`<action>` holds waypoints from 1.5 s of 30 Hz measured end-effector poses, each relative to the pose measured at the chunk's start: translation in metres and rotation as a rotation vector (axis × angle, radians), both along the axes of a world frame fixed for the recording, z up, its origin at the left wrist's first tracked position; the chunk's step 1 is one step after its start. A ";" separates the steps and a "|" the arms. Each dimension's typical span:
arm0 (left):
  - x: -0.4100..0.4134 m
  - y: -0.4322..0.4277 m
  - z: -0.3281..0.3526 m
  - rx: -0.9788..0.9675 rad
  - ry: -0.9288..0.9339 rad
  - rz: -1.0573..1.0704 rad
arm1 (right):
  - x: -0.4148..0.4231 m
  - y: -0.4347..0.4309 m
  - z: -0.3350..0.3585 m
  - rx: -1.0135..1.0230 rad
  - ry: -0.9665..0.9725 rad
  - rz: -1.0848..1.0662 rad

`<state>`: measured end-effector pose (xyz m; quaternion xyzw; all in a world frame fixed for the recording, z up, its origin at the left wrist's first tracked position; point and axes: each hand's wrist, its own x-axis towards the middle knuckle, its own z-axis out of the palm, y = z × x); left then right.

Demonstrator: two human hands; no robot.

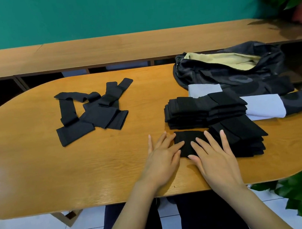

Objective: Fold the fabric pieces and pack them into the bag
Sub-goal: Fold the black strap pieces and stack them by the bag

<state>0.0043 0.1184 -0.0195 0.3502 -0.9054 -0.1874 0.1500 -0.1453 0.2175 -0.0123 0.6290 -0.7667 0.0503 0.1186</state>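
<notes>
Flatly, both hands (161, 158) (217, 156) press fabric (186, 138) (folded).

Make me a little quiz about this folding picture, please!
1. True or false: the bag is zipped shut.
2. Fill in: the unfolded pile lies to the ____ of the folded stacks.
3. What do the left hand and right hand press flat? A bag, B pile, C one black piece.
Key: 1 false, it gapes open. 2 left. 3 C.
</notes>
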 end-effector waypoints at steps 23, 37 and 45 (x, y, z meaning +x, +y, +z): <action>0.121 -0.074 -0.002 -0.107 0.042 0.481 | 0.098 -0.121 0.007 0.011 -0.098 0.343; 0.128 -0.103 -0.004 -0.153 -0.056 0.443 | 0.105 -0.180 0.001 -0.054 -0.116 0.420; 0.140 -0.098 -0.002 -0.119 -0.096 0.431 | 0.100 -0.199 0.018 0.196 -0.182 0.562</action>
